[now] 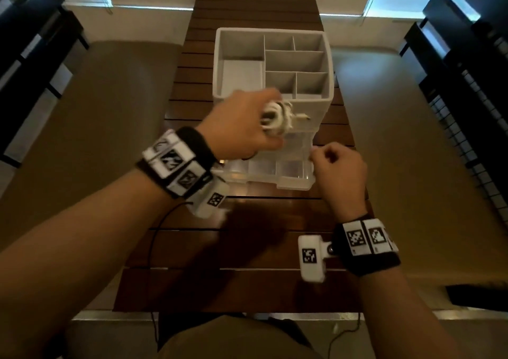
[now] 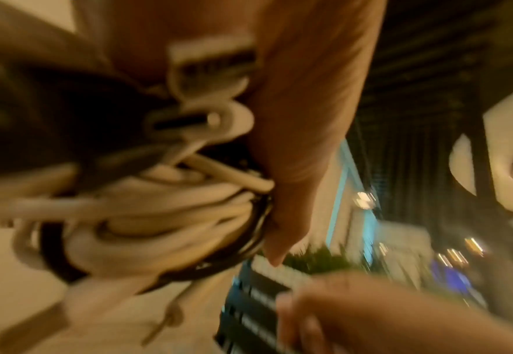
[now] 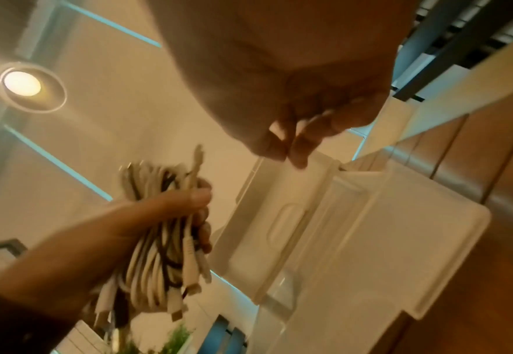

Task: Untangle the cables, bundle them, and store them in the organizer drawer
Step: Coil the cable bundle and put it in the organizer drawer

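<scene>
Over wooden slats [image 1: 247, 248], coiled white-and-black cable bundle [image 1: 275, 118] fills left hand [image 1: 242, 128].

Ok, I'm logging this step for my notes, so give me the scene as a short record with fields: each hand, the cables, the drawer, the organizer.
left hand: grips the cable bundle, held above the drawer
cable bundle: coiled, mostly white with some dark cable, not yet in the drawer
right hand: fingers curled at the drawer's right edge; actual grip unclear
drawer: clear plastic, pulled out toward the person
organizer: white, divided top tray, standing on the wooden table
</scene>
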{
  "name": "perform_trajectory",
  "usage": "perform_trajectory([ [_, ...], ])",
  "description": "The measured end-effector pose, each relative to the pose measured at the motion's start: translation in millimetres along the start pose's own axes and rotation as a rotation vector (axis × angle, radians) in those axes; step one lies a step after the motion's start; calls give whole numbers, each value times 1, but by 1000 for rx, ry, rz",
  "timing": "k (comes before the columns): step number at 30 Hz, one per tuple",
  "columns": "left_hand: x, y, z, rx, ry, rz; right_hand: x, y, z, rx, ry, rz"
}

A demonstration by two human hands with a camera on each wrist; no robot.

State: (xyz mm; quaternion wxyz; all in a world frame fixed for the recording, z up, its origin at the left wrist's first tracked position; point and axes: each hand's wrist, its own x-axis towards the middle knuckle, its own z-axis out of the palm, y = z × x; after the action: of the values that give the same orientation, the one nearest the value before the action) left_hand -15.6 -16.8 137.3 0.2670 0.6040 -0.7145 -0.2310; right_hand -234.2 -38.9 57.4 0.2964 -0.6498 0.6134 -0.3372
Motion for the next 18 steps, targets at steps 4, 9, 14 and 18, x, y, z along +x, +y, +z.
perform_trajectory([
  [4,38,5,42,499,-190,134,33,7,15,-154,-25,10],
  [9,56,-14,80,780,-318,170,42,15,25,-316,-347,82],
  [14,57,-37,97,833,-284,166,50,12,18,-311,-384,68],
  [18,53,-46,101,766,-253,158,52,13,18,-293,-390,60],
])
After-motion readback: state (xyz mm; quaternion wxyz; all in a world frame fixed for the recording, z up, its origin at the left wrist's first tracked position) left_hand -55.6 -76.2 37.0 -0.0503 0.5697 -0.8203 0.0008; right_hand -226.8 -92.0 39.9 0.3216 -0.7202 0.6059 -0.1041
